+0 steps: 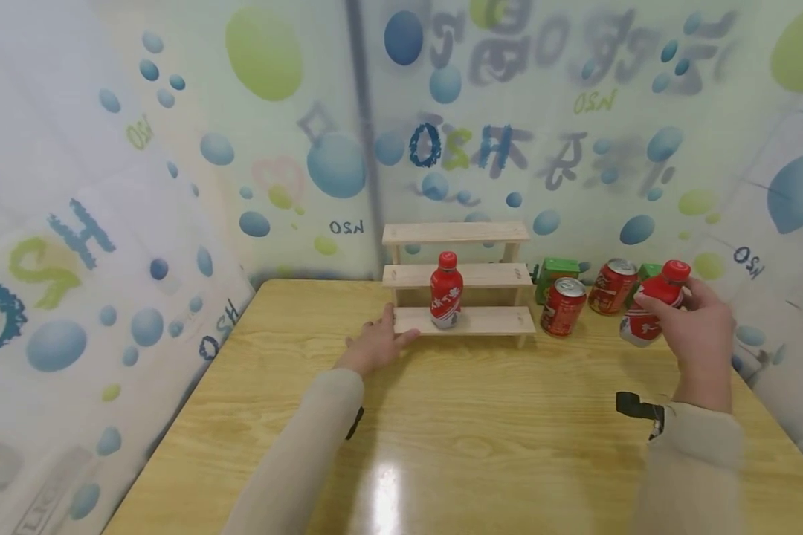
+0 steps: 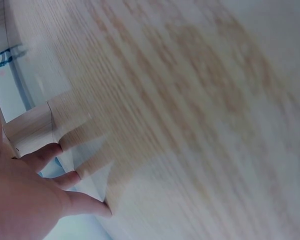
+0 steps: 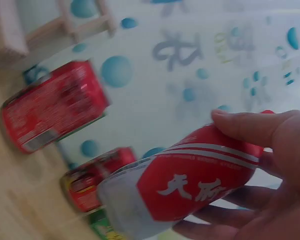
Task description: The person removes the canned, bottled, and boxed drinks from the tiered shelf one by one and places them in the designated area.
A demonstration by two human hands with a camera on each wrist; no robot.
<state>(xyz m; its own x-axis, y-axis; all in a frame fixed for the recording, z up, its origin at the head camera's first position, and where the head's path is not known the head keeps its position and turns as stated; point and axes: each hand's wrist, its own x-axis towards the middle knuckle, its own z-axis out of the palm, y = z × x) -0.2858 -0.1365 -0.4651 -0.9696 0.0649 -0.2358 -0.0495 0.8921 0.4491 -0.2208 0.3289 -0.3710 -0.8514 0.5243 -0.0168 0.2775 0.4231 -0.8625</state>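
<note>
In the head view my right hand [image 1: 701, 327] grips a red bottle [image 3: 190, 185] with a red cap, tilted, at the right side of the table. The right wrist view shows the thumb on one side of its red label and fingers round the other. My left hand [image 1: 375, 345] is at the left end of the bottom step of a small three-step wooden rack [image 1: 488, 321], its fingers spread. Those fingertips [image 2: 72, 177] reach down to the tabletop in the left wrist view. A second red bottle [image 1: 446, 293] stands upright on the bottom step.
Right of the rack stand two red cans, one nearer [image 1: 563, 308] and one farther back [image 1: 613, 288]. Behind them are green boxes [image 1: 557, 276], partly hidden. The wooden table [image 1: 442, 446] meets a patterned wall covering [image 1: 308, 245] at the back.
</note>
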